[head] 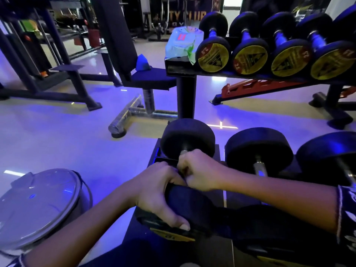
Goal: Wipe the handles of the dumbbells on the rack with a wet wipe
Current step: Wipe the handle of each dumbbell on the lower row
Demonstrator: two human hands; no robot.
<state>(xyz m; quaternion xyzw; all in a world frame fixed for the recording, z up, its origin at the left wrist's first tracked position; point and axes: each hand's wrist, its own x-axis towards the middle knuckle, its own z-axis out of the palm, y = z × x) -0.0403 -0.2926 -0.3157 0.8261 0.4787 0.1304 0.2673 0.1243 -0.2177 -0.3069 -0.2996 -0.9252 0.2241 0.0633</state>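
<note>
Left hand [159, 193]: grips the near head [192, 207] of the dumbbell [187, 139] from the left, fingers curled over its top edge, thumb pressed on the rim
Right hand [199, 170]: closed in a fist round the handle [184, 150], fingers wrapped tight; what lies under them is hidden
Hands: touching each other, right just beyond left
Handle: almost all covered by the fist, only a short bit of metal showing at the far head
Dumbbell: leftmost on the lower shelf of the rack [185, 97], lying lengthways away from the camera
Neighbours: 2 more black dumbbells to its right on the same shelf, the nearer one [256, 147] with its steel handle bare
Upper shelf: a row of small dumbbells [212, 54] with yellow end faces, 2 of them marked 2.5
Plastic pack [184, 45]: clear and green, standing at the left end of the upper shelf, just beside the first small dumbbell
Grey lidded bucket [38, 205]: on the floor, left of the left forearm
Bench seat [150, 78]: behind the rack post, with a blue cloth [142, 62] on it
</note>
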